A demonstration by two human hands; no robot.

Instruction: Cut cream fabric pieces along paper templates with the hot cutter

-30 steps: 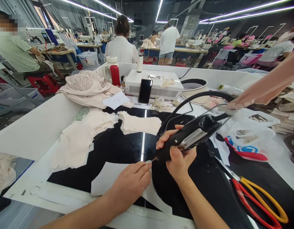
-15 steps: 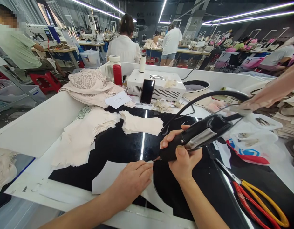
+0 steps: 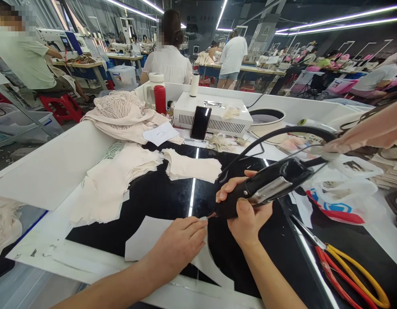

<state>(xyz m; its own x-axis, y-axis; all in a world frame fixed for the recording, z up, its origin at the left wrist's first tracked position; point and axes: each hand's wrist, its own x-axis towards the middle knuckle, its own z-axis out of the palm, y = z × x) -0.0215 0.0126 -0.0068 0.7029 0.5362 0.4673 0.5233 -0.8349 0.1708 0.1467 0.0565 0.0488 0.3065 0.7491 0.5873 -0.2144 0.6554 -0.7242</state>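
My right hand (image 3: pixel 250 214) is wrapped round a black hand-held tool (image 3: pixel 269 182) with a silver lever and a thick cable. Its narrow tip points left and meets the fingertips of my left hand (image 3: pixel 182 240). Those fingers lie pressed together over a white curved sheet (image 3: pixel 146 236), at its edge; the thumb is hidden. Whether the sheet is paper or stiff cloth I cannot tell. Another person's hand (image 3: pixel 349 139) reaches in from the right, at the cable behind the tool. Cream cloth pieces (image 3: pixel 195 166) lie stacked on the black board (image 3: pixel 159 193).
Scissors (image 3: pixel 343 262) with red and yellow handles lie at the right, near a plastic bag (image 3: pixel 343 193). At the back stand a white vented box (image 3: pixel 214 111), a phone (image 3: pixel 201 122), a red bottle (image 3: pixel 160 99) and a thread cone (image 3: pixel 194 85). More cream cloth (image 3: pixel 104 184) lies left.
My hands and the tool keep almost the same place. The view has shifted slightly, and the seated person in white in front has turned the head.
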